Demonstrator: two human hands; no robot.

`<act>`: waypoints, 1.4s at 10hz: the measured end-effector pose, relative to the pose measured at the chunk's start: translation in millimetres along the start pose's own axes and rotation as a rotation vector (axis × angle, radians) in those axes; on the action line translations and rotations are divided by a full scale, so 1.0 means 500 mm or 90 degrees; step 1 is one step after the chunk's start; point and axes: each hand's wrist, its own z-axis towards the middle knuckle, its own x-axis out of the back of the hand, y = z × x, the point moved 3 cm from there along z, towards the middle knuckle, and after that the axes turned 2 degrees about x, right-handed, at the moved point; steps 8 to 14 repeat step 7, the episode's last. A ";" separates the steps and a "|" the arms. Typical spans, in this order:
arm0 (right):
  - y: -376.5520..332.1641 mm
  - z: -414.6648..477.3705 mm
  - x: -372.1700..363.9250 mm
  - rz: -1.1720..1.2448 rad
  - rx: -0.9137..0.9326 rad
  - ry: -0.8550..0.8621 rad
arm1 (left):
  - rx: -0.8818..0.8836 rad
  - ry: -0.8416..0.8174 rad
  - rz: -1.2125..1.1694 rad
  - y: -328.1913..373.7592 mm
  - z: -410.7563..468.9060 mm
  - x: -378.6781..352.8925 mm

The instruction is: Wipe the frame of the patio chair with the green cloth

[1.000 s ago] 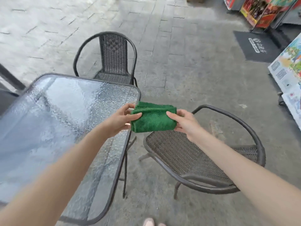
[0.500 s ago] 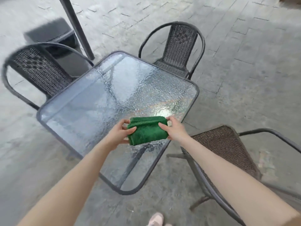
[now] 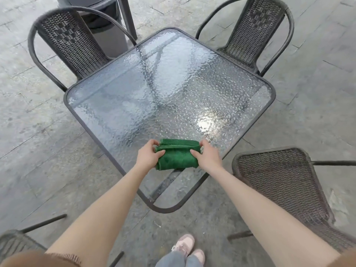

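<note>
A folded green cloth (image 3: 177, 154) is held over the near corner of the glass table (image 3: 134, 97). My left hand (image 3: 147, 154) grips its left end and my right hand (image 3: 207, 156) grips its right end. Whether the cloth touches the glass I cannot tell. A dark wicker patio chair (image 3: 277, 182) stands close at the right, its seat beside my right forearm. Two more wicker chairs stand at the far side, one at the left (image 3: 67, 41) and one at the right (image 3: 256, 29).
A grey bin (image 3: 104, 26) and a dark post (image 3: 128, 16) stand behind the far left chair. Part of another chair (image 3: 13, 243) shows at the bottom left. My shoes (image 3: 185, 245) are on the paved floor below the table corner.
The view has swung left from the near chair to over the table. Both hands have carried the cloth from above the chair seat to above the table's near corner.
</note>
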 end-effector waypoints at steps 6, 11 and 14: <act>0.044 0.023 -0.039 -0.048 -0.112 0.053 | 0.012 0.050 0.206 0.013 0.060 -0.046; 0.049 0.011 -0.031 -0.009 -0.080 0.059 | -0.047 0.072 0.255 0.038 0.046 -0.054; 0.049 0.011 -0.031 -0.009 -0.080 0.059 | -0.047 0.072 0.255 0.038 0.046 -0.054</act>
